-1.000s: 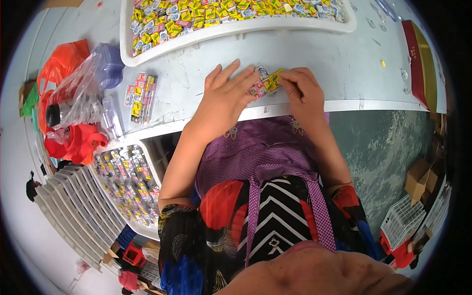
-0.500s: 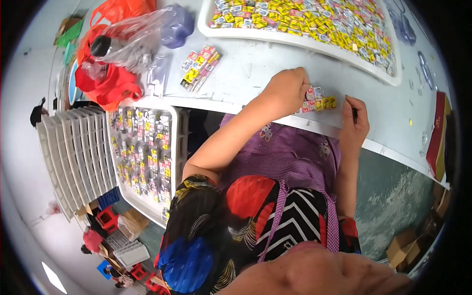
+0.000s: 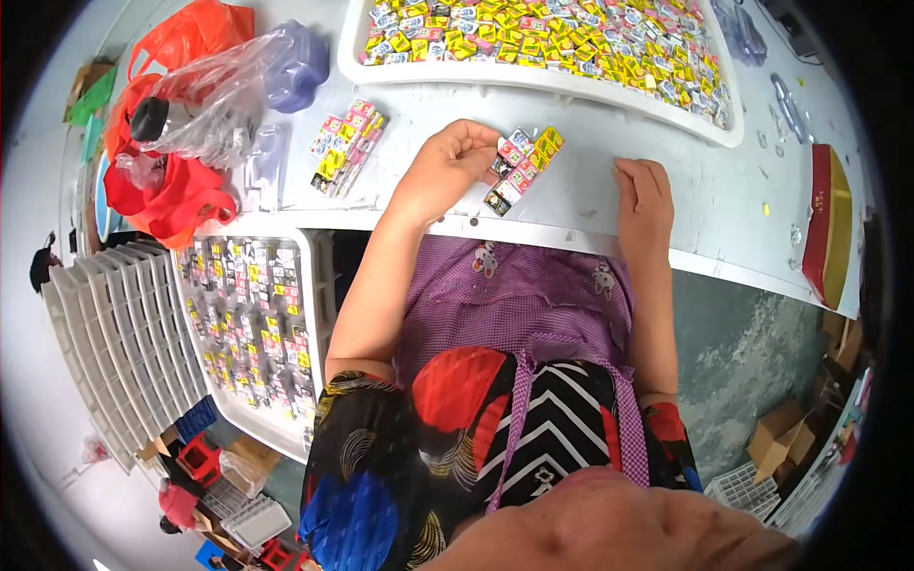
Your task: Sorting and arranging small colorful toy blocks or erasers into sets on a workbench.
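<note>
- Left hand (image 3: 447, 167): fingers curled onto a row of small wrapped packets (image 3: 521, 167), gripping its end on the white table (image 3: 590, 205).
- Right hand (image 3: 644, 195): flat, palm down, holding nothing, near the row.
- Second packet stack (image 3: 347, 145) lying left; white tray (image 3: 533, 81) of loose packets beyond.

Beside the matt white counter (image 3: 571, 114), the small packets (image 3: 522, 164) look glossy, like printed foil; left of them lie a clear crinkled plastic bag (image 3: 214, 95) and shiny red plastic bags (image 3: 167, 195).
</note>
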`<action>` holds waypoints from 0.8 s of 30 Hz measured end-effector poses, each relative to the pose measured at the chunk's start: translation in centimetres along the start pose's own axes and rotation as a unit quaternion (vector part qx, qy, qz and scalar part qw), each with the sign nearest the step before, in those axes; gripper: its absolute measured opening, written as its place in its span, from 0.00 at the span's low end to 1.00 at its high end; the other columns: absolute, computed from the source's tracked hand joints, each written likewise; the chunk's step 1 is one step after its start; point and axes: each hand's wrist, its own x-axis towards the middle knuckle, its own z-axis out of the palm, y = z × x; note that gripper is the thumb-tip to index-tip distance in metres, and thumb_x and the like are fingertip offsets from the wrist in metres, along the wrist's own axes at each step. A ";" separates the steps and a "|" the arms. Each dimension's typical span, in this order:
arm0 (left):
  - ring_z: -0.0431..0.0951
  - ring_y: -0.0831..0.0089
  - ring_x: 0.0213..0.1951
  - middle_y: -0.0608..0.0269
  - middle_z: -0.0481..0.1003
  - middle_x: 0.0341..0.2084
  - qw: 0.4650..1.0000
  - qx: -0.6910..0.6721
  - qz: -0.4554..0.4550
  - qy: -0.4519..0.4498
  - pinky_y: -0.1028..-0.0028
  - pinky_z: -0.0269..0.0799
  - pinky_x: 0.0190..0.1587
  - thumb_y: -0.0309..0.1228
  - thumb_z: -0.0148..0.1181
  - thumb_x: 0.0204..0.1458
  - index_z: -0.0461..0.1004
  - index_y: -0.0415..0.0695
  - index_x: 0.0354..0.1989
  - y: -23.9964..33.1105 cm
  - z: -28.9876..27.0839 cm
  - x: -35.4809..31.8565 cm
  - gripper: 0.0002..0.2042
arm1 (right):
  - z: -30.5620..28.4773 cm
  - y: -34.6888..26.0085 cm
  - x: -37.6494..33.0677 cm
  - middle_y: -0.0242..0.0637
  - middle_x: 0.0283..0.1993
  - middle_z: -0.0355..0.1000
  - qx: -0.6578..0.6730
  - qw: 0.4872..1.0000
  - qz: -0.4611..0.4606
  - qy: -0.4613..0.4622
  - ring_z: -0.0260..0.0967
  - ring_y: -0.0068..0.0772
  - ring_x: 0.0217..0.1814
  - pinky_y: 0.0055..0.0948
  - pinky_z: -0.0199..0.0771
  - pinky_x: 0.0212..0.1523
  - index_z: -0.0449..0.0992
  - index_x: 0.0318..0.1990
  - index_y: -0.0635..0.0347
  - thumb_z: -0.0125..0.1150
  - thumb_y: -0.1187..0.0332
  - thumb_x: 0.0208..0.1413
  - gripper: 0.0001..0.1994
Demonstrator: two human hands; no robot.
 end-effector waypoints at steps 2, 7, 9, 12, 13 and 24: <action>0.76 0.77 0.33 0.60 0.76 0.35 0.999 -0.012 0.011 -0.028 0.77 0.73 0.39 0.23 0.52 0.58 0.69 0.34 0.47 -0.3 -0.6 0.3 0.10 | 0.2 0.6 0.9 0.42 0.39 0.71 -0.020 0.999 -0.034 0.002 0.70 0.41 0.40 0.29 0.70 0.43 0.76 0.40 0.63 0.57 0.78 0.55 0.06; 0.75 0.80 0.34 0.61 0.77 0.36 0.999 -0.033 0.017 -0.028 0.78 0.72 0.38 0.23 0.52 0.57 0.70 0.38 0.50 -0.4 0.3 0.4 0.13 | 0.0 0.1 2.4 0.40 0.41 0.72 0.013 1.000 0.001 -0.002 0.71 0.37 0.42 0.28 0.69 0.45 0.76 0.42 0.62 0.56 0.75 0.57 0.07; 0.74 0.81 0.34 0.61 0.78 0.34 0.999 0.005 0.040 -0.014 0.79 0.71 0.37 0.23 0.52 0.57 0.70 0.38 0.50 -1.4 0.1 0.6 0.13 | -0.9 -1.6 3.8 0.38 0.44 0.73 0.156 0.969 0.192 -0.010 0.71 0.34 0.41 0.27 0.70 0.45 0.77 0.44 0.59 0.57 0.72 0.59 0.08; 0.69 0.88 0.30 0.67 0.77 0.32 0.996 0.037 0.077 0.000 0.85 0.64 0.32 0.24 0.52 0.59 0.70 0.39 0.51 -2.3 0.2 0.9 0.12 | -2.2 -2.3 8.7 0.35 0.48 0.74 0.193 0.972 0.074 0.111 0.70 0.31 0.45 0.25 0.70 0.44 0.78 0.45 0.55 0.57 0.69 0.60 0.08; 0.71 0.86 0.31 0.65 0.78 0.32 0.997 0.033 0.064 -0.006 0.83 0.66 0.33 0.24 0.52 0.58 0.69 0.39 0.51 -1.9 0.2 0.7 0.13 | -2.5 -2.1 10.2 0.35 0.48 0.74 0.189 0.973 0.073 0.111 0.70 0.31 0.45 0.25 0.70 0.44 0.78 0.45 0.55 0.57 0.69 0.60 0.08; 0.70 0.84 0.27 0.63 0.77 0.29 0.996 0.022 0.080 -0.022 0.80 0.67 0.31 0.22 0.48 0.58 0.68 0.37 0.51 -1.8 -0.3 0.6 0.13 | 1.6 -7.7 3.9 0.31 0.48 0.68 -0.082 0.949 -0.251 -0.175 0.63 0.37 0.50 0.40 0.55 0.51 0.76 0.44 0.52 0.67 0.65 0.42 0.17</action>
